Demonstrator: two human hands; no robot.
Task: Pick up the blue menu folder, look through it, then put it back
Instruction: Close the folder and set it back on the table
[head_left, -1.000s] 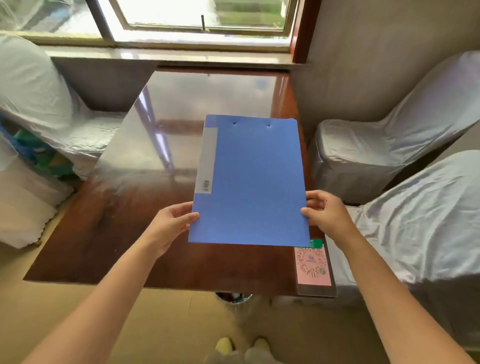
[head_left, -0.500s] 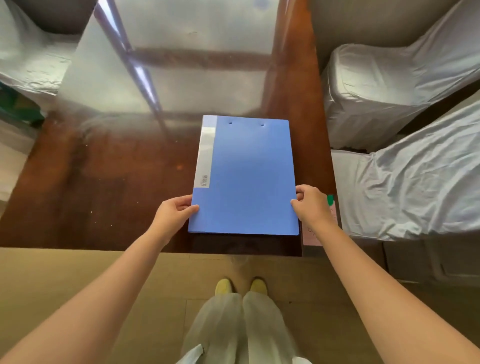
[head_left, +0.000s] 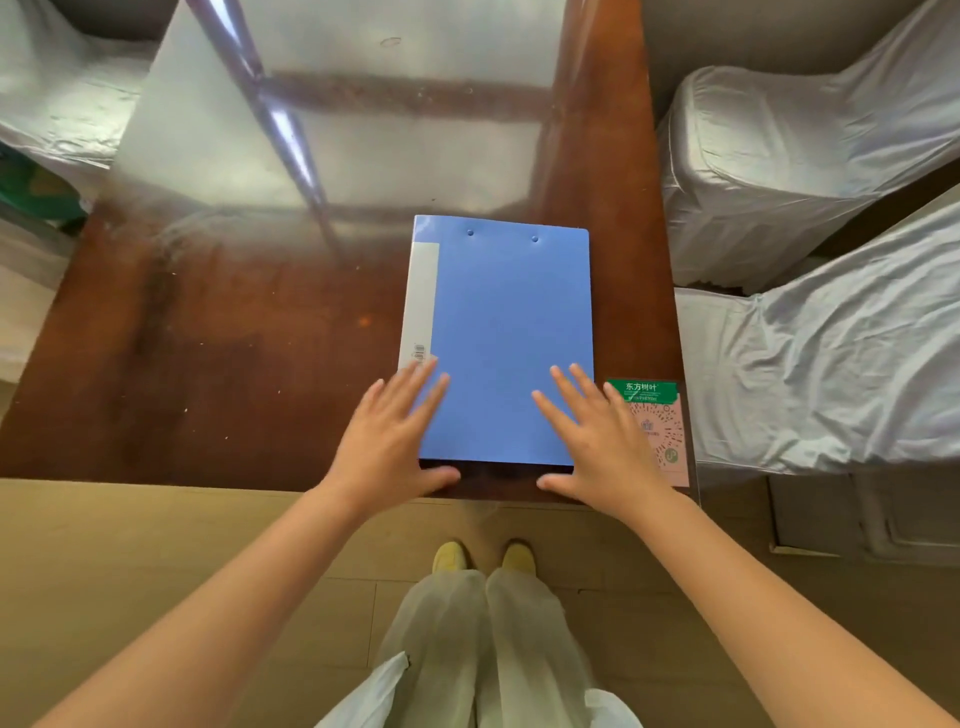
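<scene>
The blue menu folder lies closed and flat on the brown glossy table, near its front right corner, with a pale spine strip along its left side. My left hand rests palm down over the folder's lower left corner, fingers spread. My right hand rests palm down over the lower right corner, fingers spread too. Neither hand grips the folder.
A pink card with a green header lies under glass at the table's front right corner, beside my right hand. Chairs in white covers stand to the right, another covered chair at the left. My legs and yellow shoes are below the table edge.
The folder came down from held in the air to flat on the table. Both hands let go of its edges and now lie open on top of it. The view tilted downward.
</scene>
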